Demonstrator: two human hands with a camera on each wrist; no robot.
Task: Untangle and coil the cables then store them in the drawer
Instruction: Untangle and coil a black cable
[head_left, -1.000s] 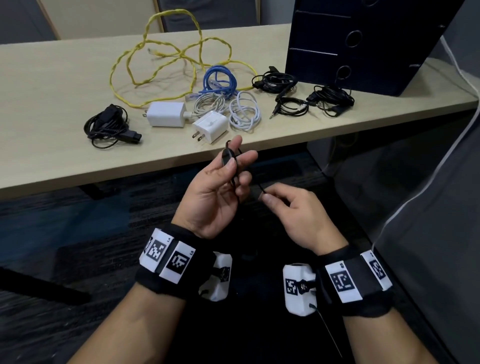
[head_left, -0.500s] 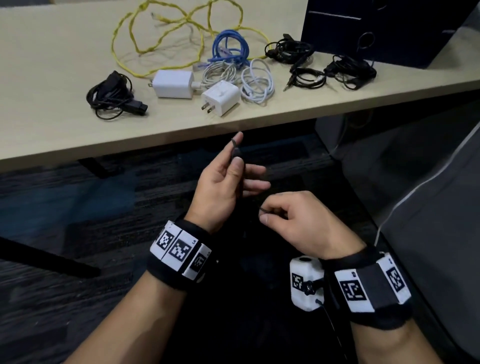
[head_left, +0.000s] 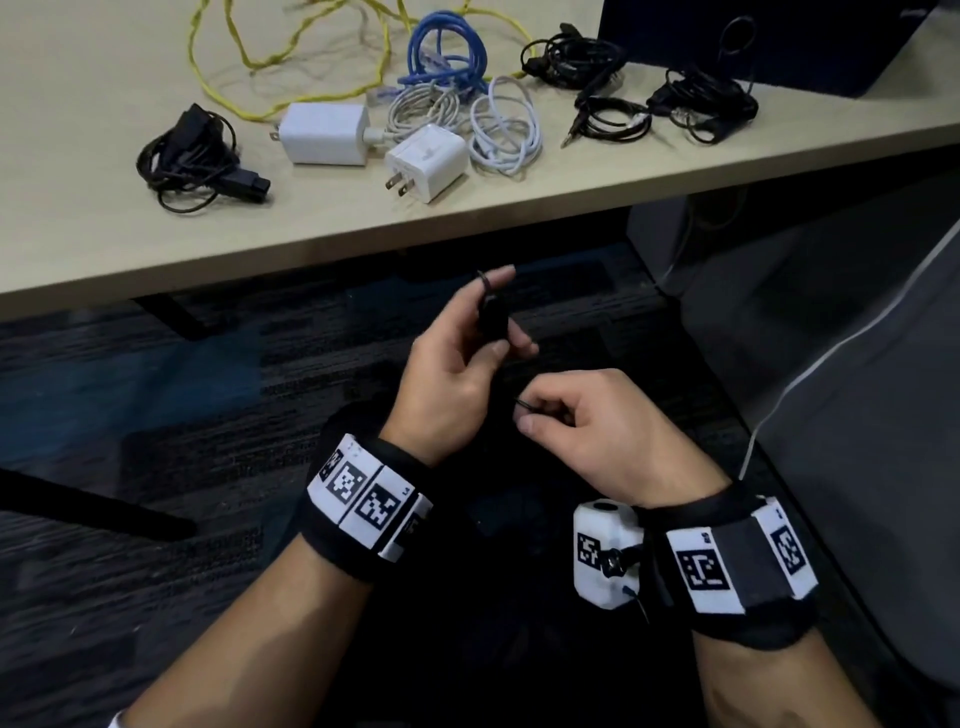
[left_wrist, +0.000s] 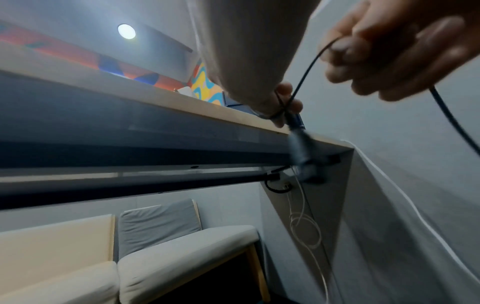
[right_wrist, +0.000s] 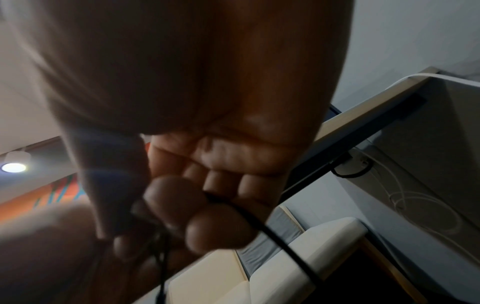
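Coiling step in hand, judging by the pose: left hand (head_left: 457, 364) at frame centre of the head view holds a thin black cable (left_wrist: 306, 67) w/ a small loop round the raised forefinger and a dark plug body pinned under the thumb; right hand (head_left: 587, 431) just lower right of it pinches the same cable betw. thumb and forefinger, other fingers curled in; left wrist view shows the strand running taut from one hand to the other, then trailing off at the right edge; both hands sit below the desk (head_left: 78, 93) edge, over dark carpet; rest of the job waits along the top of the frame: yellow cable (head_left: 244, 57) sprawled upper left, blue cable (head_left: 447, 52) coiled beside it, white cables (head_left: 504, 124) and two white chargers (head_left: 426, 161) mid-top, black bundles (head_left: 187, 156) left and right; dark drawer unit (head_left: 753, 41) upper right, can't tell if any drawer is open; next move prob. needs the right hand to feed another turn round the left fingers w/o letting the loop slip, keeping light tension
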